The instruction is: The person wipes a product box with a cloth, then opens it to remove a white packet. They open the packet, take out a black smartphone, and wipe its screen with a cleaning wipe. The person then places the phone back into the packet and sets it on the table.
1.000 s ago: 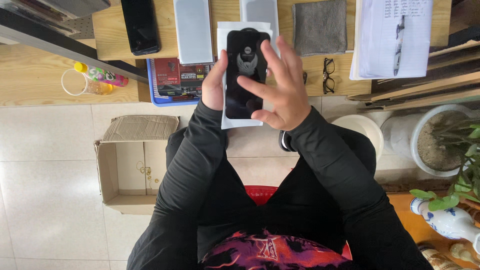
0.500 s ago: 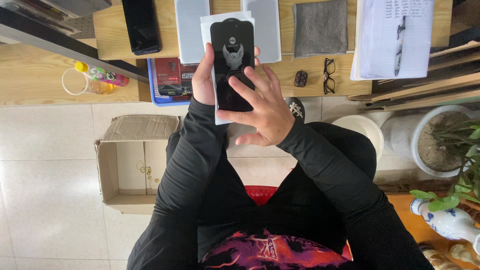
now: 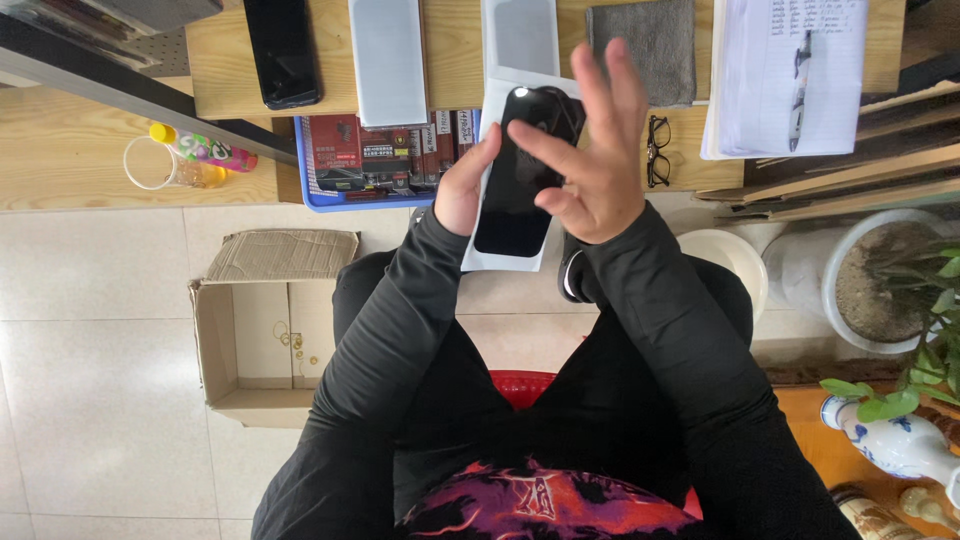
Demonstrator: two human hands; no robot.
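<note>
Phone: black smartphone (image 3: 520, 175) held upright in the air above the lap, its dark glass facing the camera, just short of the desk edge.
Backing: a white card or sleeve (image 3: 500, 255) lies flat behind the phone, showing along its left side and below its lower end.
Left hand: left hand (image 3: 462, 185) grips the phone and white card together along their left edge, thumb on the front.
Right hand: right hand (image 3: 590, 150) is spread open over the phone's right side; the forefinger and thumb touch the glass, the other fingers lifted and fanned toward the desk.
Hands together: both meet at the phone, one on each side.
Desk behind: wooden desk (image 3: 220, 60) carries a second black phone (image 3: 283, 50), two pale flat panels (image 3: 388, 60), a grey cloth (image 3: 645, 45), black glasses (image 3: 657, 150) and a paper pad with a pen (image 3: 785, 70).
Below desk: blue tray of red boxes (image 3: 375, 155), just left of the left hand.
Floor: open cardboard box (image 3: 262, 330) on pale tiles, well left of the knees.
</note>
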